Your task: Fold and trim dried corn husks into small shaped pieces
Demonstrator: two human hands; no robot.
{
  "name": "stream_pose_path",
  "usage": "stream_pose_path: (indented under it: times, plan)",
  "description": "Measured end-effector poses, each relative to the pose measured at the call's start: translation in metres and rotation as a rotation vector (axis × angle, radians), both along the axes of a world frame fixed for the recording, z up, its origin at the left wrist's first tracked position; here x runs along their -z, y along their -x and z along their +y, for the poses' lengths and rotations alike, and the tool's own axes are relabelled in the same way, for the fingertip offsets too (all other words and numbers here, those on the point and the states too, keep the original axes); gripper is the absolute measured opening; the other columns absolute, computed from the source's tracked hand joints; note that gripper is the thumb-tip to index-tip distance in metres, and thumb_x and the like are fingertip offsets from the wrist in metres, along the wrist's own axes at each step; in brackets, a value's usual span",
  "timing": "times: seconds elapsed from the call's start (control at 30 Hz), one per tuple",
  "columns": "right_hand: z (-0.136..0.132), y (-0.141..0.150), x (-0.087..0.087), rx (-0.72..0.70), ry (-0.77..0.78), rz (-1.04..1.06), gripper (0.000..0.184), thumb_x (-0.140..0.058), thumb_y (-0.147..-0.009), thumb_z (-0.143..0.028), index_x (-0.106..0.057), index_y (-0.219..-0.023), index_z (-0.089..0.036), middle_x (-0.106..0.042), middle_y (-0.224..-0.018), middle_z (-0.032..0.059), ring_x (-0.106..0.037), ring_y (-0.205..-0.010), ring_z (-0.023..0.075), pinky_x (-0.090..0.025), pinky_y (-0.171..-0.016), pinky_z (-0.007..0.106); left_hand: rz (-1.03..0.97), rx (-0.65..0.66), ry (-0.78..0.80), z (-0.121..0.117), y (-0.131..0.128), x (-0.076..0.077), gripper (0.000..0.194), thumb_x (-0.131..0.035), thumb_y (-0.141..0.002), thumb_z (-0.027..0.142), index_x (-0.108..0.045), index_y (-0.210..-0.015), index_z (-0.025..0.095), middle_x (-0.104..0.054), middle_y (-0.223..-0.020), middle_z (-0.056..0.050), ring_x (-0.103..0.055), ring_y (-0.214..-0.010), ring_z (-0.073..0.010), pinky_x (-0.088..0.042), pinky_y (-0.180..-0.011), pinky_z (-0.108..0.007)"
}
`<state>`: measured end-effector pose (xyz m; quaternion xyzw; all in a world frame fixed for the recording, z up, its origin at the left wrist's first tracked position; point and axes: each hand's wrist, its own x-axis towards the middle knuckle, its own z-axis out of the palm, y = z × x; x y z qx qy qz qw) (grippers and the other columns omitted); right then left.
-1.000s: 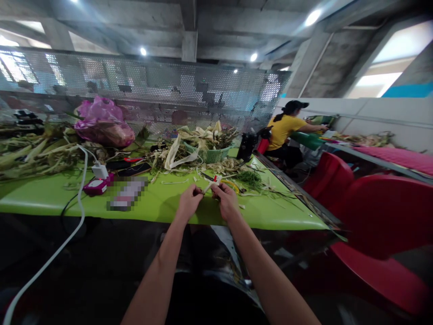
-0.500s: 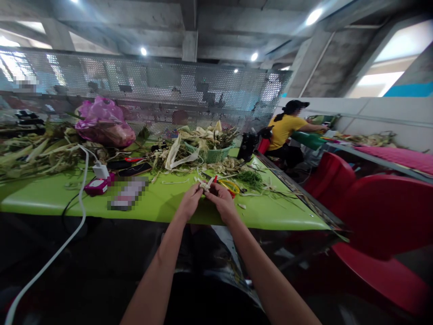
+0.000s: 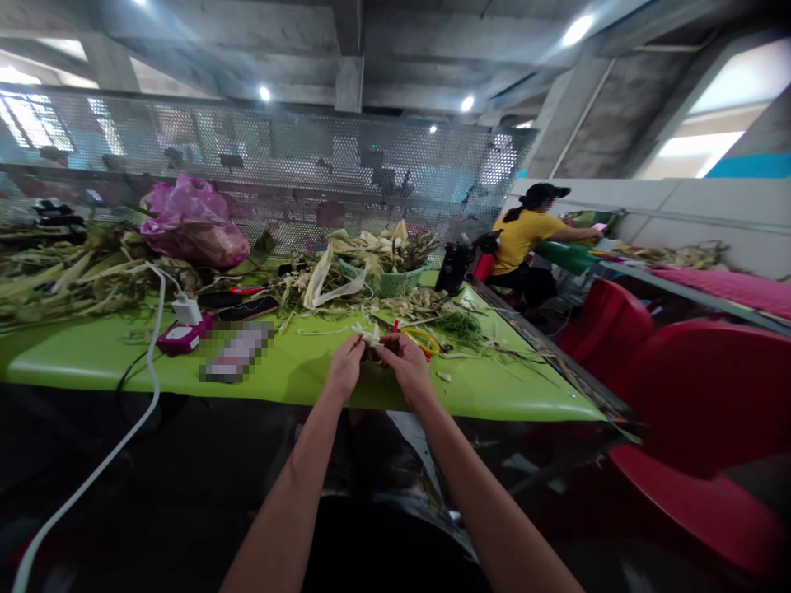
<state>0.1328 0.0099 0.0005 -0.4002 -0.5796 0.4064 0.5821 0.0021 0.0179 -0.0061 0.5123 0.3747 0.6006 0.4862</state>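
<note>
Above the near edge of the green table (image 3: 297,371), both my hands meet at a small pale husk piece (image 3: 370,336) with several short points sticking up. My left hand (image 3: 346,362) pinches its left side between thumb and fingers. From the other side, the curled fingers of my right hand (image 3: 406,360) grip it, hiding its lower part. Just beyond the right hand lies a yellow-handled tool (image 3: 421,338), partly covered, with a red part beside it. Small pale scraps (image 3: 443,376) lie to its right.
A green basket (image 3: 399,285) heaped with dry husks stands behind my hands. Left are a purple plastic bag (image 3: 191,226), a phone-like slab (image 3: 238,352) and a white cable (image 3: 152,362). Red chairs (image 3: 704,395) and a person in yellow (image 3: 522,239) are at right.
My hands have drawn closer together around the husk piece, which was stretched between them a second ago. It now looks bunched, with points upward. The tool on the table shows more plainly.
</note>
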Motion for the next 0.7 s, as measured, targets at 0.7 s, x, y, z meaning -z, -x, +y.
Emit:
stream_pose_path:
  times: [0.7]
  plan:
    - [0.0, -0.005, -0.007, 0.107, 0.028, 0.126, 0.025, -0.071, -0.067, -0.041, -0.06, -0.075, -0.02, -0.057, -0.069, -0.0021, -0.048, -0.063, 0.0122, -0.04, -0.061, 0.025, 0.105, 0.192, -0.036, -0.014, 0.002, -0.01, 0.019, -0.05, -0.081, 0.029, -0.064, -0.086, 0.017, -0.058, -0.074, -0.001, -0.047, -0.065, -0.0129, -0.039, -0.063, -0.023]
